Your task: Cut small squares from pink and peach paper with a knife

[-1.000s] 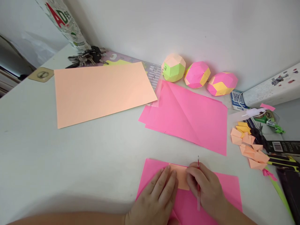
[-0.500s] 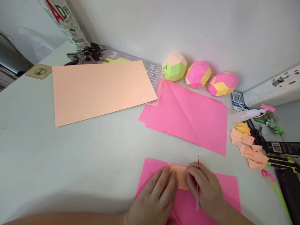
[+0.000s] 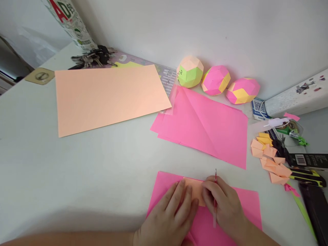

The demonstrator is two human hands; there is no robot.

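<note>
Clearly, the left hand (image 3: 169,212) lies flat, fingers slightly apart, on the peach slip (image 3: 197,194) at the view's five o'clock; the right hand (image 3: 228,203), fingers curled round a red tool (image 3: 215,196), meets its three-o'clock edge. Even left-hand pressure should prevent skidding.

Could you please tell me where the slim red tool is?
In the head view, the slim red tool is low, right of centre, held in the right hand, beside the small peach paper.

left hand (image 3: 169,213) + right hand (image 3: 228,205): 2 | many-sided paper balls (image 3: 215,80): 3 | small peach slip (image 3: 198,193): 1 | slim red tool (image 3: 215,200): 1 | large peach sheet (image 3: 110,100): 1 showing | key bunch (image 3: 93,57): 1 | printed container (image 3: 73,25): 1
</note>
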